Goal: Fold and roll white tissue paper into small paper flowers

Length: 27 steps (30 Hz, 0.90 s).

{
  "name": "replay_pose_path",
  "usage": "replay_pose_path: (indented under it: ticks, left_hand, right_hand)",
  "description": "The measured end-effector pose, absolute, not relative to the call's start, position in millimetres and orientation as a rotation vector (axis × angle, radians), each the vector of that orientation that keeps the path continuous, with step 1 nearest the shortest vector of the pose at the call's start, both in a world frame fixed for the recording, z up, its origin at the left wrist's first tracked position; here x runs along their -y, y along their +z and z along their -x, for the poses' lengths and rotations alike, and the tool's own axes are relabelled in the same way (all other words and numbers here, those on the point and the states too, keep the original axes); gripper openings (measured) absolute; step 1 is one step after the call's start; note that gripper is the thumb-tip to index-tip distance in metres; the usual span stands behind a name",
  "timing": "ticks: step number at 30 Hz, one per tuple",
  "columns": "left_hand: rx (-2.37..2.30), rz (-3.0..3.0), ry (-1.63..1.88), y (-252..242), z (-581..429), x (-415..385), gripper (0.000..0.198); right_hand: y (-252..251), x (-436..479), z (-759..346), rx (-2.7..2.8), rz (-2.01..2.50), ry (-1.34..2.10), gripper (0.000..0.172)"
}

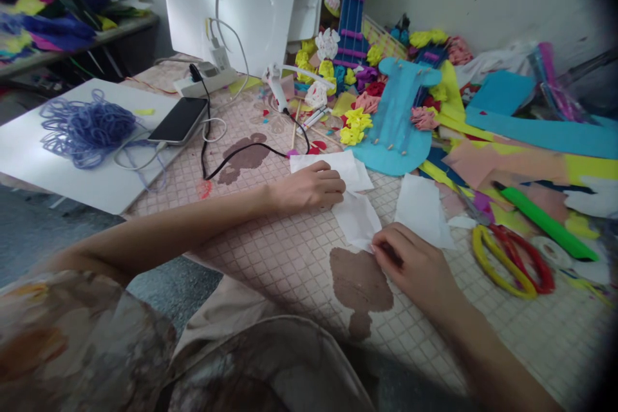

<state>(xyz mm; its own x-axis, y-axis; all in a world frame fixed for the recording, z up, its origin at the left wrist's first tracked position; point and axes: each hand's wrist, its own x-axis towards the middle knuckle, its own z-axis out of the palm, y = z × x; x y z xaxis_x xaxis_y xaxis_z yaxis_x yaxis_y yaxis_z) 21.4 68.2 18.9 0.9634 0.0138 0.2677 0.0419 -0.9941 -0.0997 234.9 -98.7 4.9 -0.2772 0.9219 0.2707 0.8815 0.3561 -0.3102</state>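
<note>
A small piece of white paper lies slanted on the table between my two hands. My left hand is closed with bent fingers at its upper left end; the fingertips are partly hidden. At the lower right corner, my right hand pinches the same piece between thumb and finger. Another white paper sheet lies beyond my left hand, partly under it. To the right, more white paper rests flat just past my right hand.
Red and yellow scissors and a green cutter lie at right. A light-blue cutout and crumpled paper flowers fill the back. A glue gun, its black cord, a phone and purple yarn are leftward.
</note>
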Motion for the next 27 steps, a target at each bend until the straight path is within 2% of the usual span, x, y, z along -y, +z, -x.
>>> replay_pose_path:
  ticks: [9, 19, 27]
  left_hand:
    - [-0.035, 2.964, -0.419, 16, -31, -68, 0.032]
    - [-0.037, 3.011, -0.481, 13, -29, -69, 0.030]
    - [-0.030, 3.013, -0.487, 10, -28, -71, 0.030]
  right_hand:
    - [9, 97, -249, 2.145, 1.492, 0.072, 0.004]
    - [12, 100, -235, 2.456, 1.447, -0.256, 0.012]
    - [12, 101, -232, 2.435, 1.470, -0.269, 0.016]
